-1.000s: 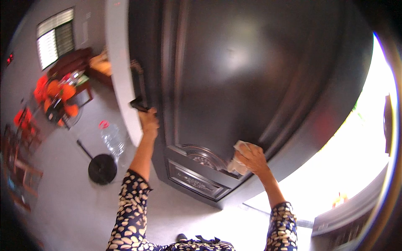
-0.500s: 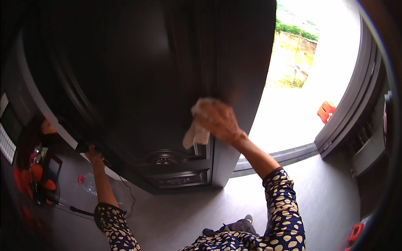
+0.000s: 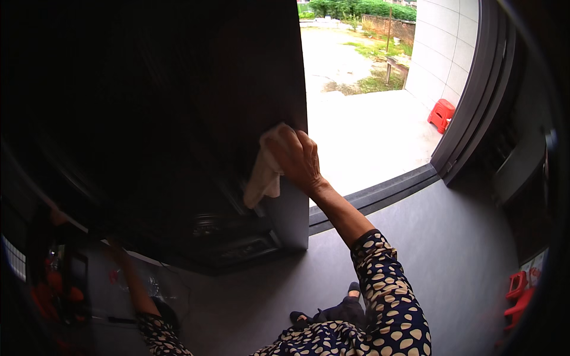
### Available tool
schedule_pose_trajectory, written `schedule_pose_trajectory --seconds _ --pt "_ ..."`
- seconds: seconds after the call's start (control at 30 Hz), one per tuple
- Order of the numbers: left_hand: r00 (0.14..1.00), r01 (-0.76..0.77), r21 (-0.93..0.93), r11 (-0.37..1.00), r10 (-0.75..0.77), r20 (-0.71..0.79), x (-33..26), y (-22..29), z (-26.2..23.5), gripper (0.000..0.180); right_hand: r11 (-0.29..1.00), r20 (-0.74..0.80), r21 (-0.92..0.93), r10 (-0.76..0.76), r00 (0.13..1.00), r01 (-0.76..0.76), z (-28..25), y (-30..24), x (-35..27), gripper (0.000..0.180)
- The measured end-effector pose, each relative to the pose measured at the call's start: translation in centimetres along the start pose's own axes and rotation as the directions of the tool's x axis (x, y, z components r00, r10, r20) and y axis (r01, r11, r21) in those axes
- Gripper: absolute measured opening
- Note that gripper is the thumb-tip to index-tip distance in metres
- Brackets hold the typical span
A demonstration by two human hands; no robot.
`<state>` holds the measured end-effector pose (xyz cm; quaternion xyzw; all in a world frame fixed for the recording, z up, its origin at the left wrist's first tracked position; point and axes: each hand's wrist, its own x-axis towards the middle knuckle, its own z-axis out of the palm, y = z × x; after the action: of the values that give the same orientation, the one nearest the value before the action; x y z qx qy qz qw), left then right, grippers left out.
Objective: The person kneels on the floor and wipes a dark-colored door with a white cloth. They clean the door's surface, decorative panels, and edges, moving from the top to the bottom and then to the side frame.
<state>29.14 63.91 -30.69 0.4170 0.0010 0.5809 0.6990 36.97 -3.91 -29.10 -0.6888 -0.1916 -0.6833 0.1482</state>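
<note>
At dark door (image 3: 178,101), right hand (image 3: 298,155) curled, clutching cloth (image 3: 261,179)

Looks down from head height in a wide fisheye sweep, bending straight edges toward the rim. Faces the dark door (image 3: 178,130) close by at left, seeing past the threshold (image 3: 380,194) to bright ground (image 3: 365,133) far right.

The right hand (image 3: 297,159) holds pale cloth (image 3: 263,178) against a door (image 3: 249,77).
</note>
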Motion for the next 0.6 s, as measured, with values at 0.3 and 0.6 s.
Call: schedule_pose_trajectory --seconds 0.3,0.6 --pt "0.801 -0.59 0.761 0.269 0.314 0.51 -28.8 5.5 22.5 0.053 0.8 0.129 0.35 0.475 0.871 -0.488 -1.8 10.5 -7.2 0.032" --pt "0.512 -0.853 0.435 0.289 0.297 0.806 -41.6 -2.0 42.2 0.066 0.016 0.456 0.825 0.572 0.682 -0.565 8.3 4.9 2.0 0.038"
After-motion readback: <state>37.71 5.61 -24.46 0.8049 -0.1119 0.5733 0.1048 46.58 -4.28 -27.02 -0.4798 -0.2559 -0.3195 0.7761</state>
